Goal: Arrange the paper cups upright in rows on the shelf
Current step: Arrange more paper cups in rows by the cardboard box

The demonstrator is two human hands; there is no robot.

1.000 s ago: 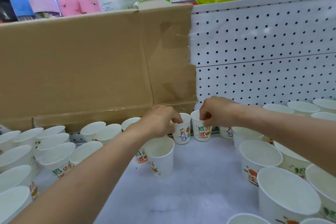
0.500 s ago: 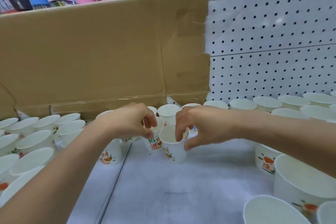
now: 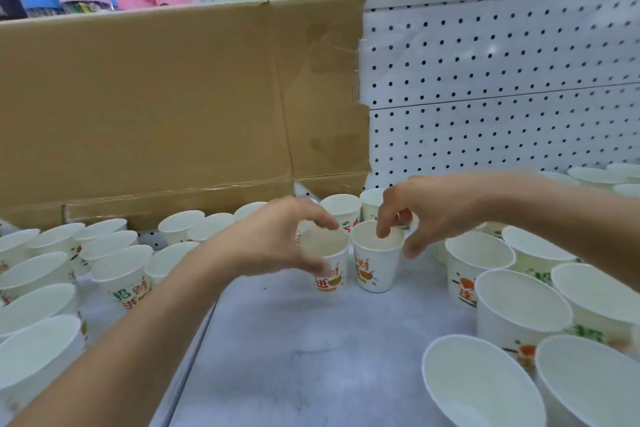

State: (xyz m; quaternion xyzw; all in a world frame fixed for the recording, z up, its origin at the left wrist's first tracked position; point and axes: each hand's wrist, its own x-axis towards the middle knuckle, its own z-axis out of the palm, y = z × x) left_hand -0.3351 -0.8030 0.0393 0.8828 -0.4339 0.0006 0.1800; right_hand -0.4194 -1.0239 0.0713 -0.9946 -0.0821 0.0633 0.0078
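Left hand (image 3: 277,236) fingers curl round left cup (image 3: 330,270). Right hand (image 3: 426,211): forefinger inside right cup (image 3: 375,267) rim, thumb outside (clamping cannot be confirmed). Both cups upright on shelf (image 3: 311,357)

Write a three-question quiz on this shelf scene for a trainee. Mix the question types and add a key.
1. How many cups do the left hand and the right hand touch altogether?
2. True or false: the left cup and the right cup lie on their sides.
3. What stands at the back, behind the left hand? A cardboard; B glass; C a curtain.
Key: 1 two; 2 false, both stand upright; 3 A.
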